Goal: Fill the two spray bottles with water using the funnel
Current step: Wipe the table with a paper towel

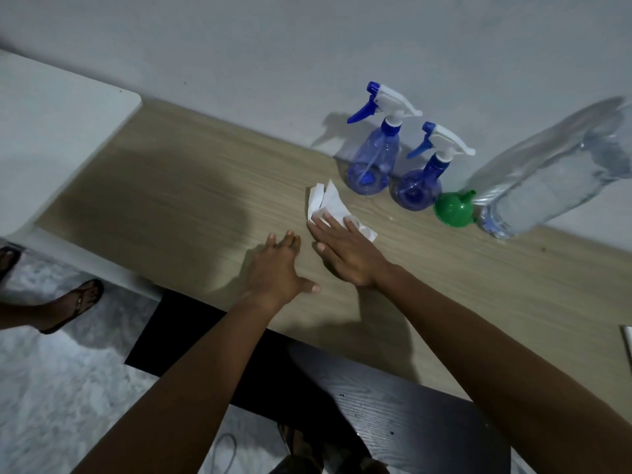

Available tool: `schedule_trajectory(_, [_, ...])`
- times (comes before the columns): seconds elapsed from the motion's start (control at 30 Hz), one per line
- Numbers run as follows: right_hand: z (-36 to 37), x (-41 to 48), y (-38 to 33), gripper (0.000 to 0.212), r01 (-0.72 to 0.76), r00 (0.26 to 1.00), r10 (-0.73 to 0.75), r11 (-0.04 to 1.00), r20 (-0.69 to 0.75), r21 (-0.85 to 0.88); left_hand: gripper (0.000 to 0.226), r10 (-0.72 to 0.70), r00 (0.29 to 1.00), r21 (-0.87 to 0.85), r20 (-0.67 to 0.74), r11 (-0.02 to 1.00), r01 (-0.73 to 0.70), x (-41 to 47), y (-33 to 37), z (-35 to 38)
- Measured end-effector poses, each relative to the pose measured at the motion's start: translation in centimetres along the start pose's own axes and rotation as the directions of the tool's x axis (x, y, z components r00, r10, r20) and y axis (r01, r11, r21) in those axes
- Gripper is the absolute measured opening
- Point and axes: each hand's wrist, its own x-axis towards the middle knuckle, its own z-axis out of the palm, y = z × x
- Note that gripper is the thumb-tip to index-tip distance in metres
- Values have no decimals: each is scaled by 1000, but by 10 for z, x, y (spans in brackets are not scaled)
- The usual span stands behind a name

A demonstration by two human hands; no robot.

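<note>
Blue-tinted plastic marks the two spray bottles, which stand side by side at the back of the wood-grain desk against the pale wall. The rear spray bottle is the taller in view; the nearer spray bottle stands just to its right. Both wear their white-and-blue trigger heads, so neither is ready to take water yet. Both look mostly empty, though the tint makes that hard to judge.

The green funnel lies on its side just beside the nearer bottle, spout pointing up and to the right, touching or nearly touching the large clear water bottle. That bottle is blurred, and seems to hold plenty of water. The supplies sit together within easy reach of the right arm, probably laid out for the pour.

The right hand lies flat, fingers spread, its fingertips pressing the near edge of a crumpled white tissue; no grip is closed on anything. My reading is that it is pinning or wiping with the tissue, readying the surface for spills. The left hand rests palm down on bare desk just beside it, fingers loosely together and thumb out, holding nothing.

Filling appears not to have begun; unscrewing a trigger head would be the sensible first step.
</note>
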Motion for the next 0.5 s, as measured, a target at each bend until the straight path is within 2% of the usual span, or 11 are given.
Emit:
schedule_trajectory(0.17, [7, -36, 3, 54, 24, 1000, -24, 999, 2, 28, 113, 15, 1000, 10, 5, 1000, -15, -2, 1, -2])
schedule_trajectory(0.27, [4, -50, 1, 45, 16, 988, -5, 998, -152, 65, 112, 20, 1000, 23, 8, 1000, -20, -4, 2, -3])
schedule_trajectory(0.33, [-5, -51, -3, 40, -82, 959, 110, 990, -260, 116, 112, 21, 1000, 31, 11, 999, -21, -4, 3, -3])
schedule_trajectory(0.4, [-17, -44, -11, 35, -167, 924, 251, 943, -288, 287, 111, 23, 1000, 34, 10, 999, -23, -4, 3, -2])
schedule_trajectory(0.5, [-36, -22, -25, 36, -122, 888, 371, 760, -273, 639, 110, 30, 1000, 40, 8, 999, -30, -3, 2, -2])
